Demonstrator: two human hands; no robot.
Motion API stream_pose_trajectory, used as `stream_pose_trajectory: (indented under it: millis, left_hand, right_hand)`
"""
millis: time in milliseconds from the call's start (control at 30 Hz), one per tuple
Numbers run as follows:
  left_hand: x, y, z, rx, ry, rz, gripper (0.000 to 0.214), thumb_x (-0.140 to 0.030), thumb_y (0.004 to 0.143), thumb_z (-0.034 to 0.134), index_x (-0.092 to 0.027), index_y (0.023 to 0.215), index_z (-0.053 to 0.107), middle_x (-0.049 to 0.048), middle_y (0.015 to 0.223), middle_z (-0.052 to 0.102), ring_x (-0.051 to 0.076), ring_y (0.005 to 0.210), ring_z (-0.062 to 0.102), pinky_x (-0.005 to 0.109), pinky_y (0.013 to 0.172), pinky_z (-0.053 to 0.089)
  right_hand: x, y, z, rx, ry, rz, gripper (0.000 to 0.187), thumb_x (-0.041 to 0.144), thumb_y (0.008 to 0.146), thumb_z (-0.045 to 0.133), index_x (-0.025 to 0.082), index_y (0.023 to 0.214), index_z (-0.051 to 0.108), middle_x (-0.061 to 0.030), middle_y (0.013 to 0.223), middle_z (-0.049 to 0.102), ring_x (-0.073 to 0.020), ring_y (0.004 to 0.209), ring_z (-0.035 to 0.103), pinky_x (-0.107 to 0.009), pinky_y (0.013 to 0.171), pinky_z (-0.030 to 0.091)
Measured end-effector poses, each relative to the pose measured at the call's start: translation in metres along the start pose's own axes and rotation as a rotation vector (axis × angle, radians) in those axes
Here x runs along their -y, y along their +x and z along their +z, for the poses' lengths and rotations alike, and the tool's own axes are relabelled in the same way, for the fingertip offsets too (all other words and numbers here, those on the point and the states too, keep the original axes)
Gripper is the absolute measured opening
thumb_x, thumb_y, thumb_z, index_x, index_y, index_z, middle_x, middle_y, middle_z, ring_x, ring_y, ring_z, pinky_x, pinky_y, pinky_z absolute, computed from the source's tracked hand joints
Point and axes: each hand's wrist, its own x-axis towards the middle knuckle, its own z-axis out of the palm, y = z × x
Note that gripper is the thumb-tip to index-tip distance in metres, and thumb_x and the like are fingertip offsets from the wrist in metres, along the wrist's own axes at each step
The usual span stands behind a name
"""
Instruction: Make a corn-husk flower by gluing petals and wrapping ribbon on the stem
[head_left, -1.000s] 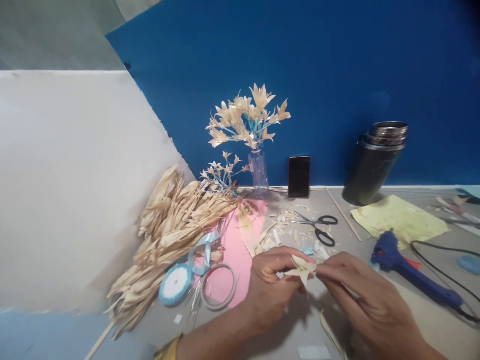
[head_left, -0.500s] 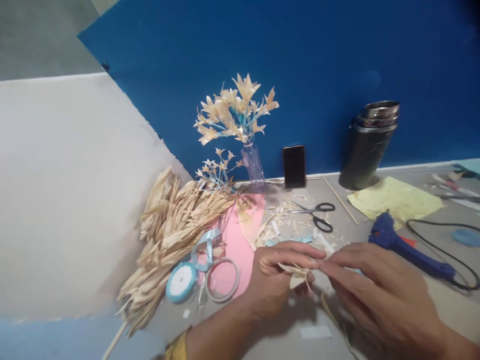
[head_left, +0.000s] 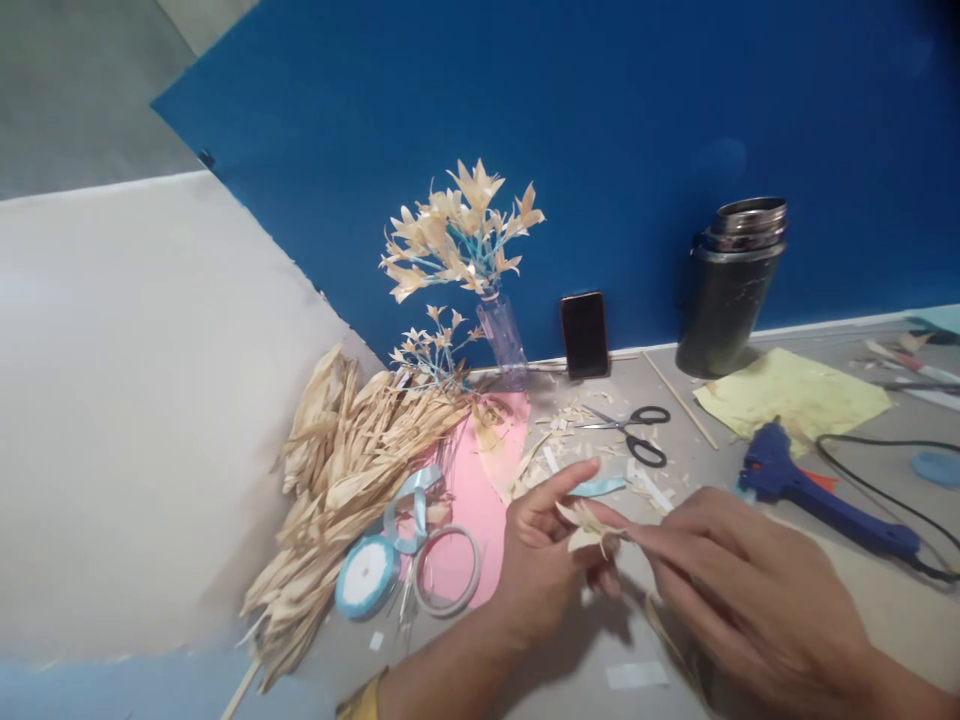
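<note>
A small pale flower made of what looks like dried corn husk lies between my hands, its petals pointing left. My left hand has its index finger lifted, while its other fingers hold the flower from behind and below. At the flower's base, my right hand pinches with thumb and fingertips; its grip hides the stem end. A long thin strip of husk runs below my right hand. Black-handled scissors lie beyond, among husk scraps and a piece of light blue ribbon.
Left lies a bundle of dried husks, with a blue ribbon spool and a tape roll near it. Husk flowers stand in a clear bottle. A phone, a dark flask and a blue glue gun are further right.
My left index finger has lifted away from the flower's base. The flower has turned so its petals face more to the left. My right hand keeps its pinch. The view has shifted slightly.
</note>
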Motion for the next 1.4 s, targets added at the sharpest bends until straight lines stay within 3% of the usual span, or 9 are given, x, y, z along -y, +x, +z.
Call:
stream_pose_trajectory:
  millis: [67, 167, 267, 400, 533, 733, 900, 1167, 1400]
  left_hand:
    - [-0.002, 0.001, 0.001, -0.012, -0.007, 0.004, 0.058, -0.032, 0.055, 0.094, -0.017, 0.107, 0.076, 0.0023, 0.071, 0.073, 0.009, 0.039, 0.057, 0.019, 0.040, 0.043]
    - [-0.005, 0.001, 0.004, -0.003, -0.025, 0.033, 0.035, -0.032, 0.056, 0.094, -0.014, 0.081, 0.075, 0.0034, 0.080, 0.072, 0.008, 0.044, 0.059, 0.019, 0.043, 0.045]
    - [-0.008, 0.000, 0.008, -0.005, -0.062, 0.039, 0.032, -0.032, 0.058, 0.093, -0.012, 0.069, 0.071, 0.0018, 0.079, 0.068, 0.005, 0.045, 0.054, 0.018, 0.041, 0.041]
    - [-0.010, -0.002, 0.012, -0.026, -0.134, -0.028, 0.034, -0.036, 0.061, 0.092, -0.013, 0.071, 0.070, -0.0024, 0.060, 0.060, 0.004, 0.040, 0.047, 0.017, 0.039, 0.034]
    - [-0.007, -0.001, 0.009, 0.002, -0.156, -0.004, 0.035, -0.041, 0.066, 0.089, -0.013, 0.073, 0.069, -0.0044, 0.052, 0.054, 0.004, 0.039, 0.042, 0.017, 0.040, 0.032]
    - [-0.007, 0.003, -0.003, 0.002, -0.046, 0.115, 0.032, -0.041, 0.071, 0.085, -0.013, 0.075, 0.069, -0.0013, 0.063, 0.060, 0.006, 0.045, 0.047, 0.019, 0.045, 0.035]
    - [-0.011, 0.003, -0.006, -0.055, 0.058, 0.128, 0.033, -0.041, 0.070, 0.086, -0.013, 0.071, 0.068, -0.0005, 0.068, 0.062, 0.007, 0.047, 0.049, 0.021, 0.047, 0.037]
    - [0.000, 0.003, -0.002, -0.051, -0.109, 0.069, 0.030, -0.038, 0.069, 0.087, -0.014, 0.072, 0.068, -0.0017, 0.065, 0.063, 0.004, 0.040, 0.046, 0.021, 0.046, 0.032]
    - [-0.001, 0.003, 0.002, -0.007, -0.174, 0.067, 0.029, -0.035, 0.069, 0.088, -0.014, 0.072, 0.068, 0.0000, 0.062, 0.067, 0.011, 0.049, 0.061, 0.023, 0.054, 0.045]
  right_hand:
    - [0.001, 0.000, 0.004, -0.001, 0.052, 0.002, 0.025, 0.011, 0.094, 0.052, 0.024, 0.104, 0.071, -0.0004, 0.072, 0.066, -0.0137, 0.061, 0.062, -0.026, 0.055, 0.047]
    - [0.001, 0.002, 0.007, -0.019, 0.050, -0.017, 0.022, 0.009, 0.093, 0.053, 0.020, 0.102, 0.070, -0.0028, 0.076, 0.068, -0.0143, 0.067, 0.065, -0.025, 0.059, 0.049]
    - [-0.001, 0.003, 0.007, -0.014, 0.045, -0.031, 0.020, 0.008, 0.093, 0.054, 0.020, 0.100, 0.069, -0.0028, 0.078, 0.069, -0.0142, 0.069, 0.066, -0.025, 0.063, 0.051]
    - [-0.002, 0.002, 0.006, 0.004, 0.078, -0.042, 0.022, 0.007, 0.093, 0.053, 0.020, 0.104, 0.067, -0.0031, 0.080, 0.069, -0.0144, 0.071, 0.066, -0.025, 0.065, 0.052]
    - [0.000, 0.003, 0.006, 0.015, 0.114, -0.030, 0.024, 0.006, 0.093, 0.050, 0.020, 0.104, 0.066, -0.0018, 0.077, 0.068, -0.0137, 0.069, 0.064, -0.025, 0.064, 0.051]
    - [0.000, 0.003, 0.006, 0.049, 0.127, -0.010, 0.025, 0.007, 0.093, 0.051, 0.022, 0.103, 0.068, 0.0002, 0.074, 0.066, -0.0130, 0.065, 0.063, -0.024, 0.061, 0.050]
    - [0.000, 0.002, 0.007, 0.056, 0.113, 0.023, 0.025, 0.007, 0.094, 0.050, 0.022, 0.100, 0.068, -0.0014, 0.076, 0.068, -0.0140, 0.064, 0.064, -0.025, 0.060, 0.051]
    - [0.004, -0.002, 0.012, 0.098, 0.139, 0.060, 0.018, 0.011, 0.095, 0.051, 0.021, 0.094, 0.066, 0.0004, 0.072, 0.066, -0.0123, 0.062, 0.063, -0.023, 0.059, 0.049]
    - [0.006, -0.002, 0.011, 0.097, 0.141, 0.104, 0.019, 0.011, 0.094, 0.052, 0.023, 0.091, 0.067, 0.0024, 0.069, 0.063, -0.0110, 0.058, 0.061, -0.022, 0.056, 0.046]
